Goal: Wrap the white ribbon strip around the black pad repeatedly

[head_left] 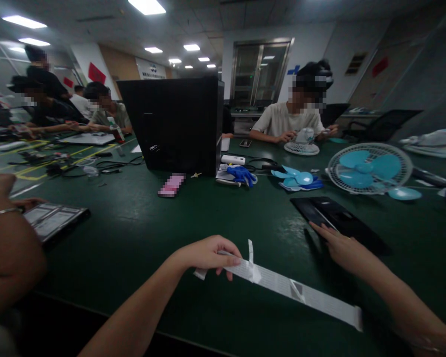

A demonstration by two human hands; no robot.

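My left hand (211, 255) is closed round one end of a long, flat, pale ribbon cable (315, 299). The cable has fine lines along its length and slants down to the right over the table. A clear strip of tape (250, 252) sticks up from it near my fingers, and a short end shows behind my hand. My right hand (344, 245) has its fingers stretched out against the near side of a thin black panel (342, 218). Its thumb is hidden, and I cannot tell whether the panel lies flat or is slightly raised.
A large black computer case (174, 126) stands on the green table (134, 282). Ahead lie a pink phone (172, 185), blue gloves (240, 174), fan blades (293, 176) and a fan grille (369, 168). A neighbour's arm (7, 248) is at left; another person (301, 114) sits opposite.
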